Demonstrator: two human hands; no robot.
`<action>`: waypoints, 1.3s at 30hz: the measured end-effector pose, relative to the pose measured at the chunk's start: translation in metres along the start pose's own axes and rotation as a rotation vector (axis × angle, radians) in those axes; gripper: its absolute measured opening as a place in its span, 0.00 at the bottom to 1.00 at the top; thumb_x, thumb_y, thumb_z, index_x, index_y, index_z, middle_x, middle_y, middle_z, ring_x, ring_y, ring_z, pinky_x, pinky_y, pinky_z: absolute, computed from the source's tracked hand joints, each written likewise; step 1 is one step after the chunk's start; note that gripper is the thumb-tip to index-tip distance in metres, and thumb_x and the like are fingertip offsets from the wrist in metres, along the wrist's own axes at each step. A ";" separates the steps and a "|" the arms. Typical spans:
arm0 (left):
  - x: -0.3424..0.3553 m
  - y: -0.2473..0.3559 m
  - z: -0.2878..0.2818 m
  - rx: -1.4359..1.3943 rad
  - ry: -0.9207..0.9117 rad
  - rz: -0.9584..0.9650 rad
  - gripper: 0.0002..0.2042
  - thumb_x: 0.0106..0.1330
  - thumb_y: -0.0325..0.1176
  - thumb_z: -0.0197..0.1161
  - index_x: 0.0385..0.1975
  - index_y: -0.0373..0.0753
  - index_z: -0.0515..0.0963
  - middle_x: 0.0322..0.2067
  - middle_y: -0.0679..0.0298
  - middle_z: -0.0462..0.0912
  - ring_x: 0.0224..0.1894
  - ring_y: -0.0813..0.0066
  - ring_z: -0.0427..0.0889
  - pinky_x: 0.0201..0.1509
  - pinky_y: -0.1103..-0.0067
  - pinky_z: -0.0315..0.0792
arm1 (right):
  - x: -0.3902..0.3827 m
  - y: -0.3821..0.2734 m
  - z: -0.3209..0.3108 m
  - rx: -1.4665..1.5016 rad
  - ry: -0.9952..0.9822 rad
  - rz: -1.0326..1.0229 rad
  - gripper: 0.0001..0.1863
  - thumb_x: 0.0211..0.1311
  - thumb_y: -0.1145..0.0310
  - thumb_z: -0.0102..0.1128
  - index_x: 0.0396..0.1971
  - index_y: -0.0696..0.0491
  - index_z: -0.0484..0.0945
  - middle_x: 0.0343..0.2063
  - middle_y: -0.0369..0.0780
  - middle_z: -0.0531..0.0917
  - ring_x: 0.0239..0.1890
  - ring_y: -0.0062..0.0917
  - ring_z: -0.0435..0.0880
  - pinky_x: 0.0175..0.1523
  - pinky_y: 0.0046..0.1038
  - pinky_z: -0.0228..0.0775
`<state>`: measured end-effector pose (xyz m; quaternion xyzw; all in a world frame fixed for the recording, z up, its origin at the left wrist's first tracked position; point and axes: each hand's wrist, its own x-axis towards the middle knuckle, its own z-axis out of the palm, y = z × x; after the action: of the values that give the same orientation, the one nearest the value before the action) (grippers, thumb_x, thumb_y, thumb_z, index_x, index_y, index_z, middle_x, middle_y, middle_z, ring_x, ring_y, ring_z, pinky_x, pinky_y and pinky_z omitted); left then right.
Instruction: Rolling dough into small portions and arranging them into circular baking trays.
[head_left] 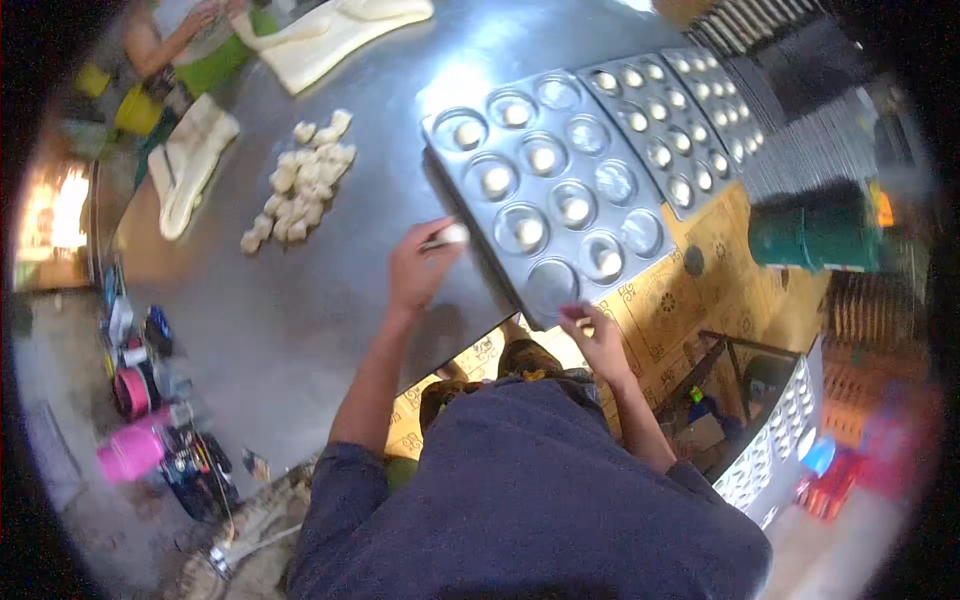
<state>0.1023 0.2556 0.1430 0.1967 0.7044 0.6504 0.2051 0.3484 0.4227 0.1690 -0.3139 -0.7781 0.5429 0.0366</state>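
Observation:
My left hand (418,272) is closed in a pinch on a small pale dough ball (455,234), just left of the nearest baking tray (553,121). This grey metal tray has round cups. Dough balls such as this one (575,209) sit in several of them, while the cups along its far right side and the nearest cup (552,287) hold no ball. Close to the tray's near corner, my right hand (602,345) has its thumb and fingers drawn together. Motion blur hides what its fingertips hold, if anything.
A pile of cut dough pieces (305,180) lies on the metal table (370,200), with folded dough slabs (195,165) (340,40) behind it. Two more filled trays (640,122) (712,105) adjoin the nearest one. Another person's arm (165,45) shows at upper left. A green bin (815,238) stands at right.

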 end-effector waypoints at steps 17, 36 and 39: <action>0.076 0.009 0.280 0.658 -0.498 0.797 0.09 0.47 0.36 0.67 0.28 0.46 0.81 0.30 0.68 0.79 0.37 0.68 0.73 0.46 0.69 0.62 | -0.087 0.150 -0.039 0.469 -0.173 0.751 0.27 0.63 0.45 0.51 0.45 0.56 0.75 0.35 0.39 0.79 0.35 0.24 0.76 0.40 0.25 0.68; 0.163 -0.068 -0.126 1.426 0.060 0.285 0.09 0.60 0.35 0.58 0.36 0.39 0.79 0.39 0.55 0.75 0.44 0.56 0.74 0.50 0.67 0.68 | 0.011 -0.027 -0.051 0.124 -0.405 0.367 0.17 0.63 0.65 0.57 0.48 0.58 0.72 0.39 0.39 0.79 0.43 0.20 0.76 0.47 0.24 0.68; 0.085 -0.043 -0.080 0.480 0.202 0.073 0.10 0.62 0.29 0.51 0.41 0.38 0.76 0.38 0.58 0.77 0.39 0.63 0.78 0.42 0.73 0.73 | 0.029 -0.056 -0.024 0.313 -0.509 0.242 0.15 0.63 0.67 0.57 0.47 0.58 0.74 0.37 0.37 0.79 0.41 0.18 0.75 0.48 0.23 0.67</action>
<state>-0.0129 0.2317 0.1032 0.1990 0.8480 0.4878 0.0577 0.3090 0.4457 0.2192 -0.2488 -0.6262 0.7175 -0.1764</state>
